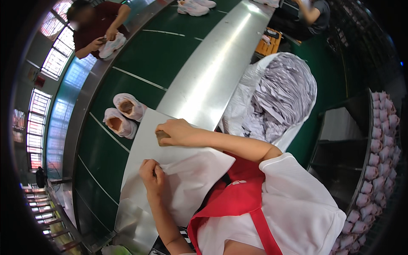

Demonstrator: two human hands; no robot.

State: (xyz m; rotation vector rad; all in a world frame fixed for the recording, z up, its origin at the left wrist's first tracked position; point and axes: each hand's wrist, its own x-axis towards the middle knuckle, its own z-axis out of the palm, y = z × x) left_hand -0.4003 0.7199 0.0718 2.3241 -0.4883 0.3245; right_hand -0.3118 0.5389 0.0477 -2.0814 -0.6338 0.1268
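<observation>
R hand (180,133) fingers clamped on brown block (161,137); L hand (153,177) fingers curled, can't tell grip; white paper (197,167) might tear if block drags.

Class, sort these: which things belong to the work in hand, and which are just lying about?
In use:
brown block in the right hand
white sheet, by the curled left hand
metal table beneath

Apparently lying by:
pale shoes on the green surface
bag of grey sheets
</observation>
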